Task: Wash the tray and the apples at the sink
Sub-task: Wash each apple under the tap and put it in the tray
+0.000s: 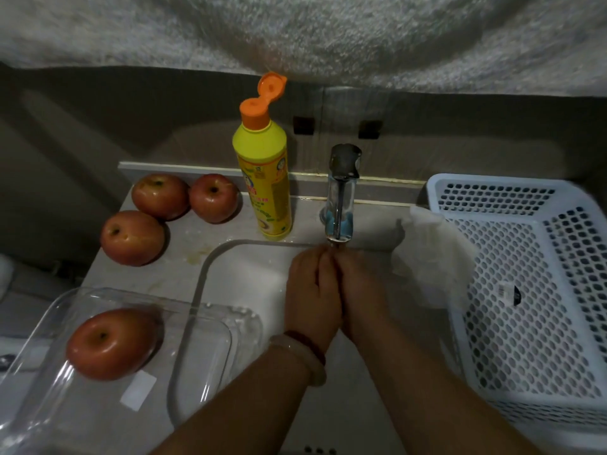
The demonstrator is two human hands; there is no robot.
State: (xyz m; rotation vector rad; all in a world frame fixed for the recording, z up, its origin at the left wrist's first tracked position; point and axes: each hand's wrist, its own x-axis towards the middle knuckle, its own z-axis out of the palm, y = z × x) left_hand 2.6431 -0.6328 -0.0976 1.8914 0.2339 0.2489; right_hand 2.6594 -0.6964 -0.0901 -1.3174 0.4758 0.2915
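My left hand (312,290) and right hand (359,290) pressed palm to palm over the sink basin (249,277), fingers straight, holding nothing, fingertips just under the faucet (341,195) spout. Cannot tell if water runs. Left of my hands: clear tray (203,353) overhanging the basin rim, one apple (110,343) in it. Beyond that, three apples (161,195) on the counter, beside a yellow dish-soap bottle (264,178), cap flipped open. Right: white cloth (433,254) draped on a perforated basket (532,280).
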